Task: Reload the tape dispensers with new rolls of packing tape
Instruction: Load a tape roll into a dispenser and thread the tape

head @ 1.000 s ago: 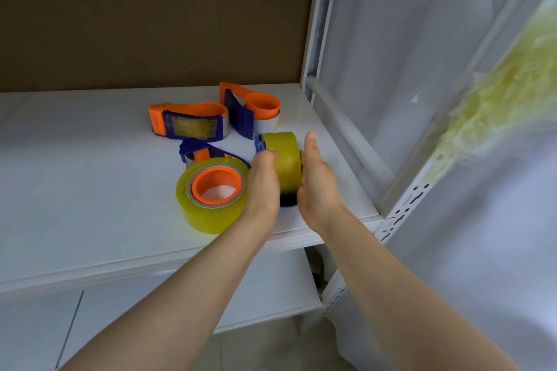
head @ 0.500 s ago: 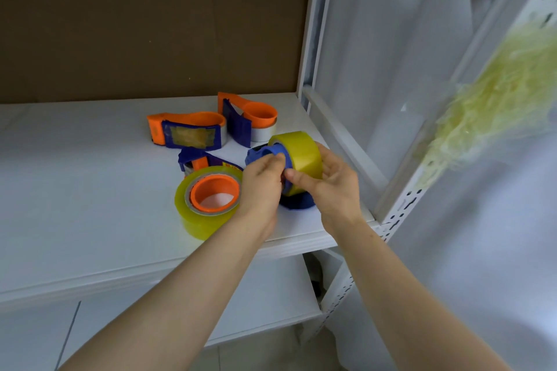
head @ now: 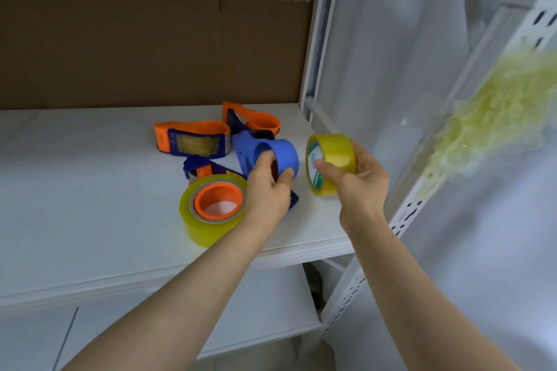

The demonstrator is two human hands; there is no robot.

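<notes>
My left hand [head: 268,190] grips a blue tape dispenser [head: 265,156] by its round hub, lifted a little off the white shelf [head: 75,190]. My right hand [head: 355,181] holds a yellow tape roll [head: 331,159] just right of the hub, apart from it, its open side facing the hub. A second dispenser with an orange hub [head: 218,200] lies at the front, wrapped in a yellow roll [head: 208,229]. Two orange-and-blue dispensers [head: 193,138] [head: 259,123] lie further back.
A brown cardboard panel [head: 150,27] closes the back of the shelf. White perforated uprights [head: 404,217] stand at the right, with a wad of yellowish crumpled tape [head: 497,111] stuck there. A lower shelf [head: 265,310] runs beneath. White sheeting hangs on the right.
The yellow roll was on the blue hub between both hands; now my right hand has pulled it off to the right, and my left hand keeps the dispenser.
</notes>
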